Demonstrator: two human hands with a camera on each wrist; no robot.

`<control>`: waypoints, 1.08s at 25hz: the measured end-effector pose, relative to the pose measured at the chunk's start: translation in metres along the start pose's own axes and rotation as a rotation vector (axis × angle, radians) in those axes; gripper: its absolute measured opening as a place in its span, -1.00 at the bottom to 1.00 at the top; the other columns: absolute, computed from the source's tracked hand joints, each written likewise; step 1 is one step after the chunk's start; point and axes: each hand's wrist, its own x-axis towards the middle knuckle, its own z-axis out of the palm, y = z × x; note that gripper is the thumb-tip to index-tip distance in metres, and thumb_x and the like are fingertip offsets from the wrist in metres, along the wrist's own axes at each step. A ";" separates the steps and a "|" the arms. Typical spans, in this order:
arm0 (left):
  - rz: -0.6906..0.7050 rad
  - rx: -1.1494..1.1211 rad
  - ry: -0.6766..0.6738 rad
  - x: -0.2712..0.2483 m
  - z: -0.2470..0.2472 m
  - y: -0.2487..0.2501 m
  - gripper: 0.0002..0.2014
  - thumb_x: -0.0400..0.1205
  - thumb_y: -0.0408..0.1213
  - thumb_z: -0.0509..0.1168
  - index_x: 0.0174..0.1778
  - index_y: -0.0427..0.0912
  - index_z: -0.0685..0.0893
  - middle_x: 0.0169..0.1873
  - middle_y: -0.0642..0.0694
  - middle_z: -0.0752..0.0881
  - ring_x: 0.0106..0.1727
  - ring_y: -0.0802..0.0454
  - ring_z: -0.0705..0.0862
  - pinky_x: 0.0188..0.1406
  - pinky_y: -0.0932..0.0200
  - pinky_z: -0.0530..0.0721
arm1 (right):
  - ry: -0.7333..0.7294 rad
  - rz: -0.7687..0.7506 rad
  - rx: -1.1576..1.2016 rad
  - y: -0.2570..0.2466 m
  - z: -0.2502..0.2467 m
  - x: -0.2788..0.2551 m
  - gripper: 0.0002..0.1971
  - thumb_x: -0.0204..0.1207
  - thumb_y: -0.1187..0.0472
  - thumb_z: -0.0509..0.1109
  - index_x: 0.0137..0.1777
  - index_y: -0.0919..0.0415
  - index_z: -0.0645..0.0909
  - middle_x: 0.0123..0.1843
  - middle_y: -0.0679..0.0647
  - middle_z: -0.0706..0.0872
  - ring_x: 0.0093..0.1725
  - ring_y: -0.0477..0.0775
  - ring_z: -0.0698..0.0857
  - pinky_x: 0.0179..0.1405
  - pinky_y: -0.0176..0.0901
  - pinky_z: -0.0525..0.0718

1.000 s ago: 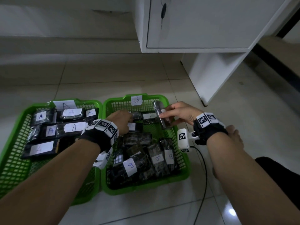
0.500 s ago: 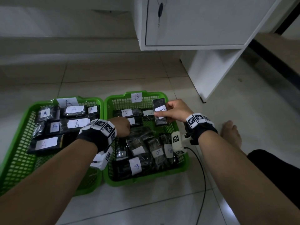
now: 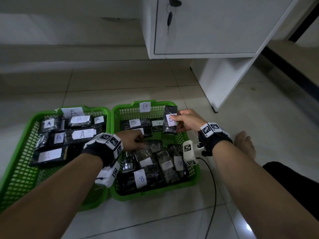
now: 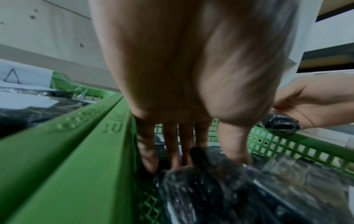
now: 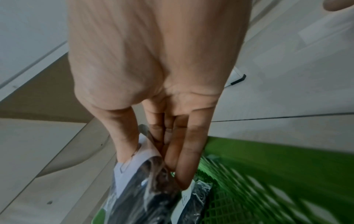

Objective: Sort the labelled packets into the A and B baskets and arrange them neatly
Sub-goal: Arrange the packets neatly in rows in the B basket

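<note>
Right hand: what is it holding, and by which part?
The right hand pinches a B-labelled packet at its right edge, thumb on the white label, over the B basket.

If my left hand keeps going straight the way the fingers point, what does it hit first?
Most likely the dark packet right at its fingertips in the B basket. The left hand points down and forward into the pile; contact may already exist, depth is unclear.

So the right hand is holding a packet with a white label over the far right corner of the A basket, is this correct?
Not quite: in the head view the right hand holds the labelled packet over the far right corner of the B basket, not the A basket.
</note>
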 end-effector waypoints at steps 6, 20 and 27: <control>0.000 -0.034 -0.040 0.004 0.000 0.002 -0.52 0.64 0.05 0.33 0.42 -0.08 0.52 0.34 -0.05 0.59 0.21 0.02 0.57 0.20 0.13 0.57 | -0.016 0.000 0.052 -0.001 -0.001 -0.004 -0.65 0.59 0.17 0.53 0.26 0.41 0.68 0.12 0.30 0.83 -0.31 0.05 0.80 -0.28 -0.11 0.85; -0.179 -0.226 0.189 -0.017 -0.053 -0.027 -0.58 0.75 0.03 0.15 0.33 -0.21 0.62 0.27 -0.17 0.64 0.27 -0.18 0.62 0.31 -0.01 0.51 | -0.061 -0.041 -0.108 -0.001 0.000 -0.005 -0.66 0.52 0.07 0.60 0.18 0.27 0.75 0.08 0.20 0.86 0.06 0.21 0.85 0.11 0.07 0.84; -0.089 -1.666 0.315 -0.029 -0.037 -0.064 -0.64 0.80 -0.26 0.00 0.35 -0.33 0.59 0.07 -0.17 0.81 -0.03 -0.08 0.79 -0.01 -0.01 0.73 | -0.045 -0.004 -0.068 -0.003 0.000 -0.008 -0.57 0.42 0.08 0.67 0.22 0.22 0.69 0.17 0.18 0.84 0.12 0.21 0.84 0.17 0.09 0.82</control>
